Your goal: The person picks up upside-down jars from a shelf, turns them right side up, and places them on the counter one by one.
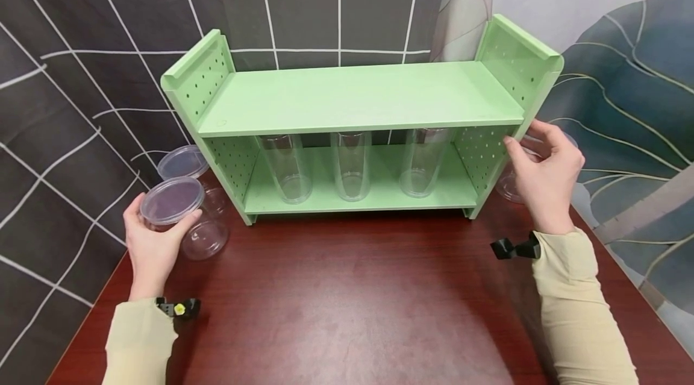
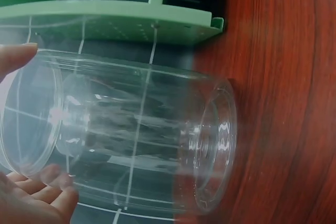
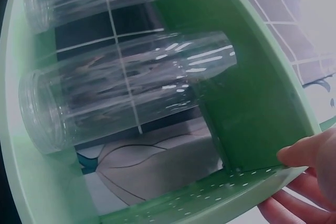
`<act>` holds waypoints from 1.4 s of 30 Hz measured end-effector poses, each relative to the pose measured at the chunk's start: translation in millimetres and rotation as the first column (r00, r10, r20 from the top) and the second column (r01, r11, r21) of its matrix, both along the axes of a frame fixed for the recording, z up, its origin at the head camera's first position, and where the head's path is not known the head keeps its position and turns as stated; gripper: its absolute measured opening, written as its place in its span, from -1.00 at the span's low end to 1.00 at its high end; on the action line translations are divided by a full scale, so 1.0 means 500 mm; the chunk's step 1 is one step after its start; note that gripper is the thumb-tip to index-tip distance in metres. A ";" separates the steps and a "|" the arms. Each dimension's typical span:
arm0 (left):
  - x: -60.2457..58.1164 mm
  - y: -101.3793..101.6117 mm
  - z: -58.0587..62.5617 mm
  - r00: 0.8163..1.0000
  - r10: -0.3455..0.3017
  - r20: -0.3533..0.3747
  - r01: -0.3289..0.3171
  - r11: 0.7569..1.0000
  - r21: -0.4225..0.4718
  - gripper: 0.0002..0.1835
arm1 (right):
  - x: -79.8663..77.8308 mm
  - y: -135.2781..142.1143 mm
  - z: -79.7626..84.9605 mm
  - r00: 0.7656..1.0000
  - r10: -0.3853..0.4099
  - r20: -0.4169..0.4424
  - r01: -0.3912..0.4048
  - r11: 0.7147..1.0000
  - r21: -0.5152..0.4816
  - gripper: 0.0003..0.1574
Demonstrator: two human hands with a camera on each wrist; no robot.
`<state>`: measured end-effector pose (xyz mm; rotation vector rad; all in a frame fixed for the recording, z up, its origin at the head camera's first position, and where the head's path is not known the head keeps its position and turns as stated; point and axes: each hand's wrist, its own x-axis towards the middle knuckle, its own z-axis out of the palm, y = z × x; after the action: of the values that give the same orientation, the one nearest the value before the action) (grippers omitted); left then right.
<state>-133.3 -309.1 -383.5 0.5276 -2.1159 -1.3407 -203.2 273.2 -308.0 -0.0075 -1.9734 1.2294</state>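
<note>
At the left, my left hand [image 1: 147, 252] spans the lidded top of a clear plastic jar [image 1: 205, 240], thumb on one side and fingers on the other. In the left wrist view that jar [image 2: 142, 135] has its base at the wood tabletop. A second lidded clear jar [image 1: 183, 162] stands just behind it. My right hand [image 1: 550, 177] grips the right side panel of a light green two-tier shelf [image 1: 352, 99]. Its thumb lies inside the panel and its fingers outside, as the right wrist view shows at the panel edge [image 3: 247, 203].
Three tall clear jars [image 1: 293, 177] stand in a row on the lower tier. Another clear jar [image 1: 508, 186] is partly hidden behind my right hand. The reddish-brown table [image 1: 352, 300] meets a dark gridded wall covering [image 1: 303, 5] at the back and left.
</note>
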 end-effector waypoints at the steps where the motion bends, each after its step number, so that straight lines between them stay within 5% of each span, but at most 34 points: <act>1: -0.001 -0.002 -0.001 1.000 0.001 0.004 -0.001 1.000 0.000 0.04 | 0.001 -0.001 0.000 1.000 0.002 -0.001 -0.002 1.000 -0.002 -0.53; 10: -0.004 -0.010 -0.005 1.000 0.002 -0.011 -0.002 1.000 0.020 0.10 | 0.001 -0.001 0.001 1.000 0.001 0.007 0.000 1.000 -0.027 -0.55; 16: -0.002 -0.003 0.007 0.993 0.013 -0.119 -0.009 0.999 0.032 0.17 | -0.003 0.002 -0.001 1.000 -0.010 0.014 0.011 1.000 -0.017 -0.56; 23: 0.029 0.071 0.076 0.920 0.105 -0.377 -0.112 0.994 0.004 0.03 | -0.007 0.006 -0.004 1.000 -0.013 0.012 0.013 1.000 -0.011 -0.56; 30: 0.049 0.130 0.121 0.869 0.026 -0.493 -0.026 1.000 0.006 -0.04 | -0.002 0.007 0.000 1.000 -0.008 0.012 0.008 1.000 -0.008 -0.58; 35: 0.054 0.160 0.124 0.853 -0.030 -0.521 0.045 0.999 0.017 -0.04 | -0.003 0.008 0.002 0.999 -0.016 0.036 0.016 1.000 0.002 -0.60; 42: 0.027 0.149 0.071 0.816 -0.154 -0.557 0.137 0.988 -0.073 -0.03 | -0.003 0.015 0.002 0.998 -0.035 0.048 0.034 0.999 0.024 -0.65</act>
<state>-120.0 -234.5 -347.8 -0.0583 -1.6976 -1.3379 -204.9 280.5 -306.9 -0.0598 -2.0208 1.1948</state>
